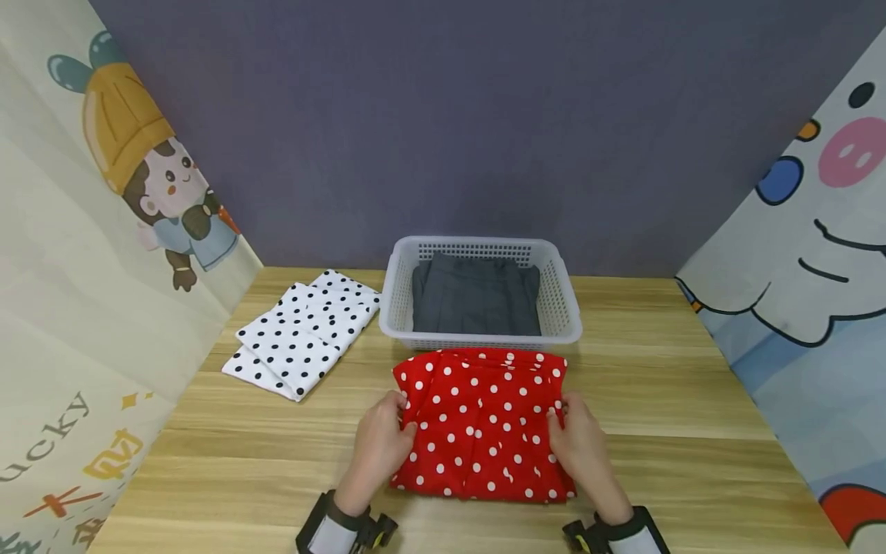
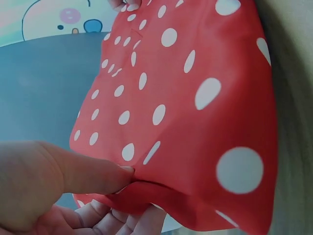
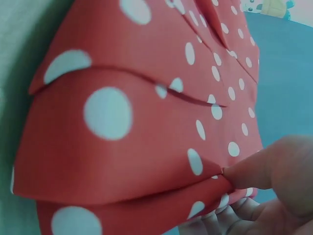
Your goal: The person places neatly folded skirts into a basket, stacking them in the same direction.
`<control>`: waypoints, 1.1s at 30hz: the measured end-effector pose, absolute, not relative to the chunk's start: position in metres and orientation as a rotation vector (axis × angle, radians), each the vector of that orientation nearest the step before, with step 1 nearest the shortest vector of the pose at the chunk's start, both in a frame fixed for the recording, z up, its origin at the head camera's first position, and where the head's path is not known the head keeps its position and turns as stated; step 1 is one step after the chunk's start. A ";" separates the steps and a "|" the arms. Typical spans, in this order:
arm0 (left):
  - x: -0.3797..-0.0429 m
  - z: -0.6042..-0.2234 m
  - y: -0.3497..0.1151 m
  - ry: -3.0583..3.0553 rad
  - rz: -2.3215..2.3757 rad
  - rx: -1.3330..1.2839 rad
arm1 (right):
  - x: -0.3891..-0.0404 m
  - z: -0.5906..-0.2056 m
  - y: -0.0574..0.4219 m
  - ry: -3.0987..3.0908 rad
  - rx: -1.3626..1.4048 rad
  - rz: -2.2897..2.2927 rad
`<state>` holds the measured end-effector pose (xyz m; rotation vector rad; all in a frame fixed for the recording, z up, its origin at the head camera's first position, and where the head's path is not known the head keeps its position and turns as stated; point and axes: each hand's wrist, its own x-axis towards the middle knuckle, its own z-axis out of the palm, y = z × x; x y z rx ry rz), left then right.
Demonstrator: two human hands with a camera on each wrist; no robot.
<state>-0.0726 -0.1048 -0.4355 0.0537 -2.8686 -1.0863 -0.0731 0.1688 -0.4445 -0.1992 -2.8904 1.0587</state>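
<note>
A folded red cloth with white polka dots point(image 1: 481, 431) is held between both hands in front of the basket. My left hand point(image 1: 381, 438) pinches its left edge, thumb on top and fingers beneath. On the opposite edge my right hand point(image 1: 577, 438) grips in the same way. Both wrist views show the thumbs pressing creases into the fabric, the left thumb point(image 2: 93, 171) and the right thumb point(image 3: 259, 169). The cloth's far edge reaches close to the front of a white plastic basket point(image 1: 571, 319), where a folded dark grey cloth point(image 1: 477, 296) lies.
Left of the basket, a folded white cloth with black dots point(image 1: 304, 335) lies on the wooden table point(image 1: 657, 362). A dark grey panel point(image 1: 450, 115) stands behind the table. Printed curtains hang on the left point(image 1: 55, 231) and right point(image 1: 817, 308).
</note>
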 end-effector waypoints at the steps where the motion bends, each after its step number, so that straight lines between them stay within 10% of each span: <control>1: -0.072 -0.434 -0.104 -2.867 -1.086 0.052 | -0.073 -0.443 0.169 -2.883 -0.202 1.050; 33: -0.138 -0.390 -0.096 -2.728 -1.041 -0.020 | -0.140 -0.395 0.173 -2.751 -0.027 0.997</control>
